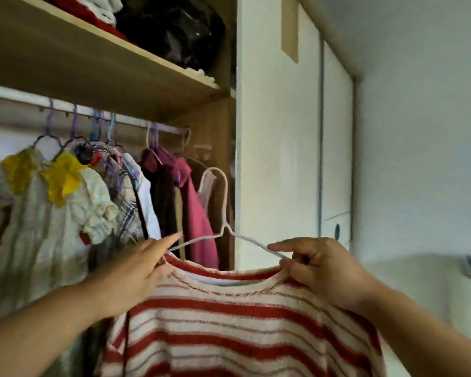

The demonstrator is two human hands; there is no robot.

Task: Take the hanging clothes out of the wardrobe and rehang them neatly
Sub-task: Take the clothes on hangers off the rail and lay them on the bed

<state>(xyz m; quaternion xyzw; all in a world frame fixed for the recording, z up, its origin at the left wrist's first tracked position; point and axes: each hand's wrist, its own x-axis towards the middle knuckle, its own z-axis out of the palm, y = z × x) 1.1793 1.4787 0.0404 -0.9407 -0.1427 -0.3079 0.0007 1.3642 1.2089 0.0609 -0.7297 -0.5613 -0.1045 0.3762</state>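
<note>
- I read the step as seating the sweater (242,322) on its hanger (225,227). Both are held in the air in front of the wardrobe's right edge, below the rail (163,127), with the hook free of it.
- My left hand (136,270) pinches the collar at its left end, forefinger straight. I cannot tell whether it also holds the wire.
- My right hand (321,270) pinches the wire arm and the collar together at the right end.
- Next, I judge, the collar needs to be evened over both arms. Then the hook must be lifted to the rail's right end, beside the pink top (199,213), where a gap seems to remain.
- Hidden: the hanger's arms inside the knit, the sweater's hem and sleeves below the frame, and the rail's left end. The shelf (120,66) contents are dark and blurred.
</note>
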